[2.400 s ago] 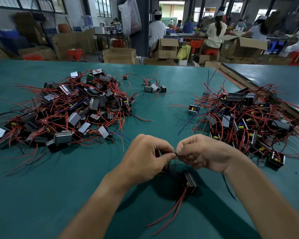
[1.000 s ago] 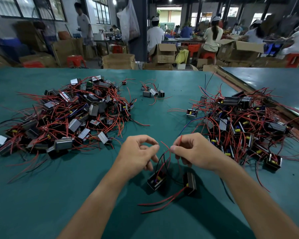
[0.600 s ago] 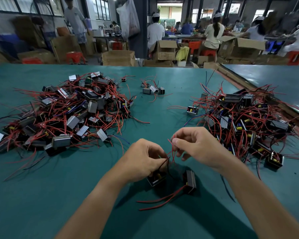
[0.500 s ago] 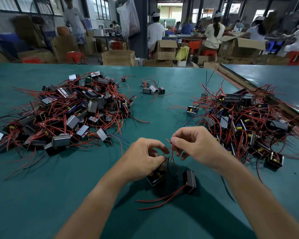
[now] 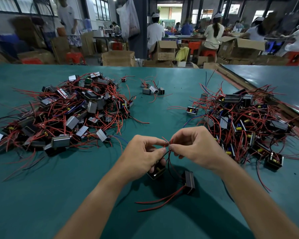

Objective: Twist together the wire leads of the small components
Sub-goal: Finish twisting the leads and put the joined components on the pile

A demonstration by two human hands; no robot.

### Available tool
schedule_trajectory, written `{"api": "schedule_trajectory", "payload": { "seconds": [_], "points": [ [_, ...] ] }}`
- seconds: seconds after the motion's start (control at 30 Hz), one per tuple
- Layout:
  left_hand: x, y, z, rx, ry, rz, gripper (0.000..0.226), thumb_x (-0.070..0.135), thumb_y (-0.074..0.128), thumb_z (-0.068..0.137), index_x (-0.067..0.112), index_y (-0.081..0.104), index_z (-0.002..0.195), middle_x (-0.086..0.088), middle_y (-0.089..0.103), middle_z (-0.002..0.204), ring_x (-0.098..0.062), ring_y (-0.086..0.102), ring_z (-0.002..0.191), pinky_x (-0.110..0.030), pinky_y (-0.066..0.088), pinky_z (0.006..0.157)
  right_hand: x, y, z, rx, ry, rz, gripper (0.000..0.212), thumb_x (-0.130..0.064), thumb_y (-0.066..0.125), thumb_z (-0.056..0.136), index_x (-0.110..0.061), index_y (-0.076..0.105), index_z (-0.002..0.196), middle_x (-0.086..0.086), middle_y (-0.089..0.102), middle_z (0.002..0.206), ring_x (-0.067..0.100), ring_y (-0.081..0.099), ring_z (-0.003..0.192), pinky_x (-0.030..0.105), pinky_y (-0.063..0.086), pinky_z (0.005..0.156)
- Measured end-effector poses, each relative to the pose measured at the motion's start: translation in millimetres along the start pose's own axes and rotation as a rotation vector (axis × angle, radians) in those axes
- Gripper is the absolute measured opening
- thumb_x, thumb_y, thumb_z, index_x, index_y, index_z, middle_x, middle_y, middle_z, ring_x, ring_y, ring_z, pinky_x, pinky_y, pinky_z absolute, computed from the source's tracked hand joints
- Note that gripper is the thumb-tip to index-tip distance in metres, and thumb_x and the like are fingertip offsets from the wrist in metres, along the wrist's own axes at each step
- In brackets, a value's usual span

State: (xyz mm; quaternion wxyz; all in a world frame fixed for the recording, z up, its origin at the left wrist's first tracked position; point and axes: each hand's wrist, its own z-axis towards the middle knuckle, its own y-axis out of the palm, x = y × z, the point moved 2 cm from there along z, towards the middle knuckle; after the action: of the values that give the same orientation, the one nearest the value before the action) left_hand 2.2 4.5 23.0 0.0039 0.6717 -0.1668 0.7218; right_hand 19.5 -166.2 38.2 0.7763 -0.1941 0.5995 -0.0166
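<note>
Hands meet over the near middle of the green bench (image 5: 41,195). The left hand (image 5: 141,156) and the right hand (image 5: 195,147) are close together, their tips almost touching, and between them the thin ends of the red leads (image 5: 166,143) stand up. The left fingers (image 5: 160,150) are curled, thumb against forefinger, and pinch the leads from the left. The right fingers (image 5: 173,147) are curled too and pinch the same leads from the right, so both hands are narrow and hold wire. (Whether the ends are already wound round each other I cannot tell; they are too small.)

Below the pinch, red and black wires run down to two black parts. One component (image 5: 156,170) lies on the bench just under the left hand, and the lower fingers of that hand touch it. The second component (image 5: 189,181) stands on its edge a little to the right, apart from both hands. Two loose red wires (image 5: 155,201) run from it toward the near left and lie flat on the bench.

On the far left lies the left pile (image 5: 67,114) of such parts, tangled in red wire. The right pile (image 5: 240,121) lies just beside the right hand. A small group (image 5: 152,89) of parts lies between the piles, farther back. Behind the bench stand cardboard boxes (image 5: 117,58).
</note>
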Motion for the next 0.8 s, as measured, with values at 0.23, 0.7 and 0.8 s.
{"api": "schedule_trajectory", "payload": {
  "seconds": [0.23,0.7,0.8],
  "points": [
    [2.9,0.4,-1.6,-0.009,0.012,-0.013,0.012,0.010,0.064,0.093,0.012,0.072,0.102,0.000,0.067,0.057,-0.010,0.042,0.036,-0.018,0.036,0.038,-1.5,-0.4,-1.7,-0.056,0.005,0.070,0.021,0.007,0.068,0.084,-0.014,0.068,0.090,0.002,0.066,0.061,0.016,0.056,0.049,0.026,0.051,0.053],
    [4.1,2.7,-2.5,-0.052,0.034,-0.021,0.022,0.008,0.062,0.093,0.021,0.076,0.083,0.000,0.067,0.059,-0.007,0.041,0.038,-0.016,0.036,0.039,-7.4,-3.6,-0.4,0.036,-0.048,0.035,0.022,0.001,0.074,0.081,-0.019,0.076,0.073,0.001,0.061,0.047,0.012,0.050,0.043,0.026,0.043,0.051],
    [4.9,3.7,-3.4,-0.046,0.029,-0.028,0.021,0.008,0.062,0.093,0.020,0.077,0.085,-0.002,0.068,0.059,-0.008,0.041,0.039,-0.016,0.036,0.040,-9.4,-4.8,-2.2,-0.010,-0.043,0.002,0.022,0.001,0.072,0.083,-0.017,0.074,0.072,0.017,0.063,0.054,0.018,0.051,0.048,0.034,0.043,0.055]
  ]
}}
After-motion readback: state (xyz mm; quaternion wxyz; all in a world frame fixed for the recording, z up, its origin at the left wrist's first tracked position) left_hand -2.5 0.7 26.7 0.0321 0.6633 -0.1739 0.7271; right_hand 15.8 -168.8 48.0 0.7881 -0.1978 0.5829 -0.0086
